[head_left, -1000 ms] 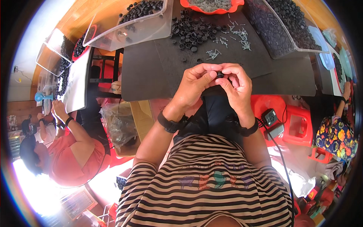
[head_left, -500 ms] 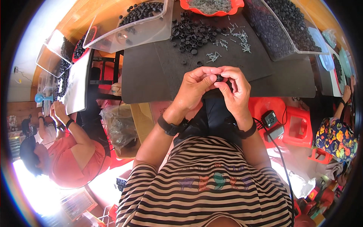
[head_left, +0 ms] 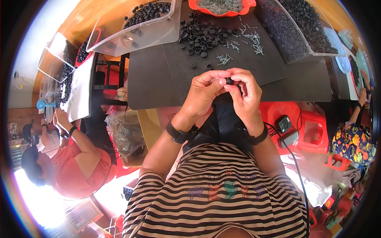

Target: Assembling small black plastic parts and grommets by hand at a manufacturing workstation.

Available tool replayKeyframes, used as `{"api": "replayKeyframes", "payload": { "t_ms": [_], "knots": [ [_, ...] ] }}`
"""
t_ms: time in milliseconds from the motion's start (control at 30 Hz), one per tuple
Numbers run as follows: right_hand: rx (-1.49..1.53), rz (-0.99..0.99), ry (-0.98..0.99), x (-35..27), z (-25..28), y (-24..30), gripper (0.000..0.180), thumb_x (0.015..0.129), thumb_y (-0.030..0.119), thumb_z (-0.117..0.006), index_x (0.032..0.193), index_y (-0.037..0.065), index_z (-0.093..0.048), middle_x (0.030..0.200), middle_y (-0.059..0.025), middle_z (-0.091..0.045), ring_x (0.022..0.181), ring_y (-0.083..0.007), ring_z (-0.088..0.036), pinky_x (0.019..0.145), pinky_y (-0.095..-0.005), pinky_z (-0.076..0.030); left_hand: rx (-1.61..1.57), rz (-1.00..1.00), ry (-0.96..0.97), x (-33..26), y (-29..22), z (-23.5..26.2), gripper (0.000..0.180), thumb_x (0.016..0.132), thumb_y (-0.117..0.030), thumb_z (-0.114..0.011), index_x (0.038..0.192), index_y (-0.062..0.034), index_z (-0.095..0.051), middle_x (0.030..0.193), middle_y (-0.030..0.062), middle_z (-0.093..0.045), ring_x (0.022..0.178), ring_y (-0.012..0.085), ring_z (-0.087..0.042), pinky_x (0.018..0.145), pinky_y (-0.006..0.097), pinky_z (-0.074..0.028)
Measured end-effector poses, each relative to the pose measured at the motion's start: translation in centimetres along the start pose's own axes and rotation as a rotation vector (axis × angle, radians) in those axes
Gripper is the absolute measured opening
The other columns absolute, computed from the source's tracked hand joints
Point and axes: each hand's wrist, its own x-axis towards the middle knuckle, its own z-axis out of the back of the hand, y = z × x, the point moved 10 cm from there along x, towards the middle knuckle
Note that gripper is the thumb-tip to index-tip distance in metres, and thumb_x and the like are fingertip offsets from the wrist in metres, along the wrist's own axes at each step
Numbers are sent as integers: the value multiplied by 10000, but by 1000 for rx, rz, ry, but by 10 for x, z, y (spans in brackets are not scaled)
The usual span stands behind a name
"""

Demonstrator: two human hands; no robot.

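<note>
Both of my hands meet just over the near edge of the dark table (head_left: 151,79). Between their fingertips is a small round black plastic cap (head_left: 229,81), partly covered by fingers. My left hand (head_left: 206,89) pinches it from the left with thumb and forefinger. From the right, my right hand (head_left: 246,93) grips the same cap, its other fingers curled. Beyond my hands lies a loose pile of black plastic caps (head_left: 204,37). Small heaps of silvery screws (head_left: 256,43) are scattered to the right of that pile.
A clear bin (head_left: 139,41) of black caps stands far left, another clear bin (head_left: 295,47) of black parts far right. Between them sits a red dish (head_left: 222,15) of screws. Co-workers sit at both sides. Red stools (head_left: 311,135) and a cable (head_left: 297,174) are at my right.
My hands have shifted very slightly left, still pinching the black cap. The piles on the table look the same.
</note>
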Motion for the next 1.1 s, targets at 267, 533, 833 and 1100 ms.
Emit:
{"api": "replayKeyframes", "payload": {
  "t_ms": [267,533,833,1100],
  "knots": [
    [80,-30,-4,0,-2,-4,270,747,-51,-720,958,19,-568,984,-104,-654,729,-127,-577,655,-240,-481,-51,-12,37,1,1,2,185,947,-37,-534,1110,-34,-623,1092,89,-641,995,189,-626,899,347,-525],
    [130,-33,12,1,-1,-4,271,741,-50,-732,940,18,-562,987,-101,-660,721,-84,-543,636,-210,-455,-19,1,40,-1,4,3,158,945,-25,-536,1073,-18,-629,1040,79,-646,963,168,-625,885,340,-527],
    [239,-115,-4,-3,-2,-14,253,769,-17,-724,933,21,-535,1004,-114,-661,750,-74,-550,648,-202,-458,-14,-27,55,-1,2,3,133,941,-25,-545,1047,-27,-624,1028,68,-641,945,158,-617,877,347,-523],
    [325,-139,25,-4,-6,-16,260,794,-15,-709,974,13,-525,1043,-127,-610,862,-121,-554,759,-247,-463,-43,35,35,1,3,3,174,948,-84,-551,1108,-57,-614,1074,96,-645,1025,220,-630,894,362,-524]
  ]
}}
